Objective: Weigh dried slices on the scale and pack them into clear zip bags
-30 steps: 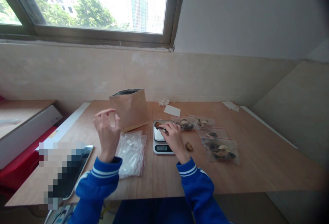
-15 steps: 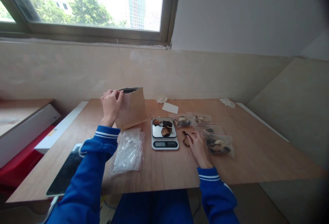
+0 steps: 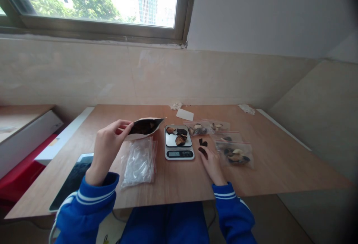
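My left hand [image 3: 113, 139] pinches the rim of a kraft paper pouch [image 3: 145, 127], which is tilted with its mouth facing me; dark pieces show inside. My right hand [image 3: 212, 162] rests on the table right of the scale, its fingers closed on a dark dried slice [image 3: 203, 152]. Just beyond those fingertips lie small dark pieces [image 3: 203, 143]. On the digital kitchen scale [image 3: 179, 154] sit several brown and black dried slices [image 3: 181, 140]. Its display is lit, but the digits are too small to read.
Clear zip bags [image 3: 139, 163] are stacked left of the scale. Filled zip bags [image 3: 236, 154] lie to the right. A tablet [image 3: 73, 180] is at the left edge. A white card [image 3: 185, 114] and crumpled white scraps [image 3: 176, 106] lie at the back.
My left hand has drawn the pouch lower and tipped its mouth toward me. The right hand has shifted slightly, and small dark pieces now show beyond its fingers.
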### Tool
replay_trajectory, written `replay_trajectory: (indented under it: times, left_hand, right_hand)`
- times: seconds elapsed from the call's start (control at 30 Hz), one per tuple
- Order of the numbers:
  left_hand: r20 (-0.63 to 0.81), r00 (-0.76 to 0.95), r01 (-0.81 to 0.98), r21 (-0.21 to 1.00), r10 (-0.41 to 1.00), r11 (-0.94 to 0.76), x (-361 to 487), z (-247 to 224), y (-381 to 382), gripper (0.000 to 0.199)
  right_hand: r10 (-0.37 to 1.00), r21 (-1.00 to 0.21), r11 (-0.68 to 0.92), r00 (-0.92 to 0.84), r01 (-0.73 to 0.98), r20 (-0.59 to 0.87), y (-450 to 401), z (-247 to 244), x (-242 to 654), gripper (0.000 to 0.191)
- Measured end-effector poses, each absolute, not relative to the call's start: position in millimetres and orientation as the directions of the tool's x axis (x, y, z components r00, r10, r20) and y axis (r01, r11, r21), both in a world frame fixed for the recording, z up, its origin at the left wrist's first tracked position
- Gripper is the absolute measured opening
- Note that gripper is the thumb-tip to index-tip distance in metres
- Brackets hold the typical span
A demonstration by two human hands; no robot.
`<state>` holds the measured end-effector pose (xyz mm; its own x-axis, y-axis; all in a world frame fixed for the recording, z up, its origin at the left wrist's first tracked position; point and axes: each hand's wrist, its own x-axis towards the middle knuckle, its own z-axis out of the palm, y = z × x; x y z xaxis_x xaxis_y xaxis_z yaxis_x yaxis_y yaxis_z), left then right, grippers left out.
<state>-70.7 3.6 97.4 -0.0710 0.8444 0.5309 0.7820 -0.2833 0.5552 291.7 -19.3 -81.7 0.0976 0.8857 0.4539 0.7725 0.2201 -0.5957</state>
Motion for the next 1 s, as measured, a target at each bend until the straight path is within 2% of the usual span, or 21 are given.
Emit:
replay_trajectory:
  times: [0.1,0.23,0.43,0.53,0.6,0.63,0.7,0.8,0.9,1.0]
  left_hand:
    - [0.564,-0.081,0.78,0.549,0.822,-0.301,-72.9,87.3,-3.0,0.032]
    - [0.578,-0.084,0.772,0.553,0.812,-0.313,-70.1,79.5,-8.3,0.035]
    - [0.52,-0.079,0.744,0.599,0.851,-0.297,-68.2,78.3,-14.1,0.033]
    - [0.497,-0.091,0.717,0.634,0.863,-0.289,-68.6,76.8,-14.8,0.031]
    - [0.478,-0.081,0.701,0.651,0.874,-0.291,-67.3,75.3,-15.6,0.031]
    - [0.468,-0.073,0.691,0.661,0.881,-0.294,-66.0,74.4,-16.5,0.031]
    - [0.441,-0.05,0.664,0.685,0.896,-0.3,-62.7,72.3,-19.6,0.03]
    - [0.4,-0.03,0.643,0.71,0.916,-0.289,-58.5,68.0,-27.2,0.029]
    - [0.383,-0.03,0.651,0.709,0.923,-0.272,-57.3,63.3,-36.9,0.027]
    - [0.385,-0.028,0.645,0.712,0.922,-0.278,-57.7,60.4,-45.5,0.026]
  right_hand:
    - [0.902,-0.641,0.276,0.038,0.716,0.431,-10.2,-53.3,260.9,0.035]
    - [0.847,-0.564,0.469,-0.167,0.679,0.504,18.2,-24.5,211.8,0.031]
    - [0.848,-0.363,0.404,-0.194,0.84,0.493,35.2,-22.8,185.0,0.018]
    - [0.791,-0.433,0.443,-0.116,0.785,0.6,5.9,-4.3,178.0,0.023]
    - [0.731,-0.516,0.532,-0.057,0.671,0.68,-20.4,19.8,167.7,0.027]
    - [0.712,-0.525,0.594,-0.095,0.609,0.695,-31.9,32.7,160.9,0.03]
    - [0.714,-0.51,0.674,-0.292,0.534,0.637,-46.2,54.0,145.1,0.036]
    - [0.782,-0.49,0.621,-0.449,0.612,0.431,-38.3,61.2,120.2,0.042]
    - [0.852,-0.467,0.523,-0.446,0.713,0.274,-1.6,42.2,95.6,0.039]
    - [0.864,-0.514,0.503,-0.384,0.695,0.326,42.5,16.9,70.3,0.025]
